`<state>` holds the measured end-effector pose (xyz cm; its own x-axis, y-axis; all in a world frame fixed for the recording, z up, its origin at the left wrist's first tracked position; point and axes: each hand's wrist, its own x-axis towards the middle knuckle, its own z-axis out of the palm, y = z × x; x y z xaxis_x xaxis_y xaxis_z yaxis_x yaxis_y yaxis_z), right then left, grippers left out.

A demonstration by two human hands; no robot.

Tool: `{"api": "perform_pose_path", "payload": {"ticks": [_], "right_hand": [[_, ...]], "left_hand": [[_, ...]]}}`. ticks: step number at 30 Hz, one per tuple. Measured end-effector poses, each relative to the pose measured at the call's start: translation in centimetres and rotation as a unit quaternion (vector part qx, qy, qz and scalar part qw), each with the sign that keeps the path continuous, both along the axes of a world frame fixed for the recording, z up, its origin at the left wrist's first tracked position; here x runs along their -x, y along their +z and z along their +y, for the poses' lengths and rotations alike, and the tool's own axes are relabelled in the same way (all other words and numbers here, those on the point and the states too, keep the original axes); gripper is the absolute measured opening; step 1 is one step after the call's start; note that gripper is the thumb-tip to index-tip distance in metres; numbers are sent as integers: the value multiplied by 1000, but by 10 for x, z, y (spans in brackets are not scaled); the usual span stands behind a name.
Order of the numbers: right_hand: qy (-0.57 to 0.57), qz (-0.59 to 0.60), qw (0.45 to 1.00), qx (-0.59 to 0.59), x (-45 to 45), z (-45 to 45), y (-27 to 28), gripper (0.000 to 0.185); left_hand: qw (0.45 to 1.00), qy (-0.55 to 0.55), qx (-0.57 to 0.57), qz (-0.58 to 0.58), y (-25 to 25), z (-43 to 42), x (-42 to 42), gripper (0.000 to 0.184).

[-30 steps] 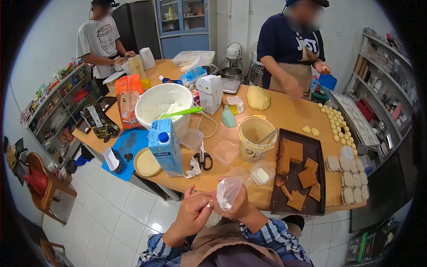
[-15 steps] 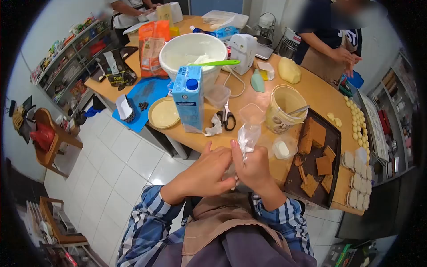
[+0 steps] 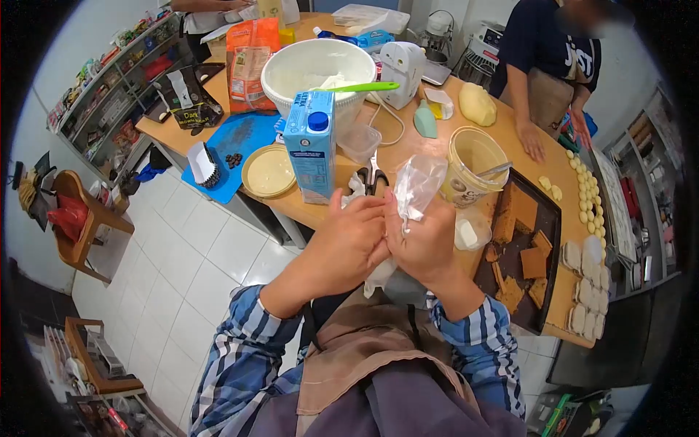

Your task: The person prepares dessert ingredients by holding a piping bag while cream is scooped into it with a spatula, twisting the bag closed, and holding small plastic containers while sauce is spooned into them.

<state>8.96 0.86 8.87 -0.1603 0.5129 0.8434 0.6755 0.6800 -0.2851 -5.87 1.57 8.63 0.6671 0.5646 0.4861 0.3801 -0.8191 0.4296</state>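
Pale tiles spread to the left of the hands, and a wooden bench curves around beyond them. From my view, the two hands are together just off its near edge. The right hand is clamped around a clear plastic bag, whose crumpled top stands above its fist. The left hand meets it, fingertips against the right; I cannot tell whether its fingers also pinch the plastic. Just past the hands I see scissors, with a blue milk carton to their left. Farther ahead, a green spatula lies across a white bowl. Right of the hands are a cream tub and a dark tray of brown cake pieces. Beyond the tub, a co-worker stands with one palm down on the bench.
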Motion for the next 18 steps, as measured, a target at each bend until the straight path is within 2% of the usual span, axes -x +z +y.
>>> {"api": "perform_pose_path", "payload": {"ticks": [2,4,6,9,12,13,16,18], "right_hand": [[5,10,1000,2,3,2,2,7],[16,10,999,33,4,3,2,7],[29,2,995,93,2,4,1,9],[21,5,993,118,3,8,-3,15],[16,-104,987,118,-1,5,2,21],[22,-105,989,98,-2,7,0,23],[47,-110,991,59,-6,15,-6,26],[76,-117,989,50,-10,17,-4,24]], "left_hand": [[986,-82,141,-44,2,11,6,22],[940,-139,305,-71,-1,19,12,20],[854,-171,485,-76,-11,27,16,19],[740,-207,622,-150,-13,31,14,19],[722,-261,617,-173,-22,38,10,29],[780,-277,553,-95,-24,46,9,42],[769,-322,545,-87,-28,52,2,45],[766,-307,558,-83,-19,47,-3,35]]}}
